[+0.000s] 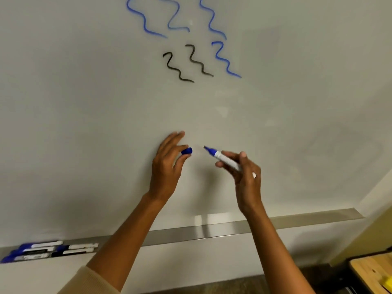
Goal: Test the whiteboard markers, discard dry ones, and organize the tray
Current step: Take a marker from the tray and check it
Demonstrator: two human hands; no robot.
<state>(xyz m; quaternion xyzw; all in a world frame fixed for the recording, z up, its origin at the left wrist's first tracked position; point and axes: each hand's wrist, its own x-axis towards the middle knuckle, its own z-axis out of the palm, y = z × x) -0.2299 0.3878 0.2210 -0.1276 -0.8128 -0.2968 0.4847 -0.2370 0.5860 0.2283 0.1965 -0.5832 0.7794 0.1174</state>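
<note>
Fingers [228, 154] grip uncapped marker [224, 159]; cap [187, 151] apart, left hand [167, 166].

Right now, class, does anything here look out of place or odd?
Nothing stands out. The blue marker is uncapped only for testing, its cap held apart; the other markers lie in the tray.

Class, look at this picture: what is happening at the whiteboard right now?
A person stands at the whiteboard. The right hand holds an uncapped blue marker, and the left hand pinches its blue cap just apart from the tip. Four blue and two black test squiggles are on the board. More markers lie at the tray's left end.
</note>
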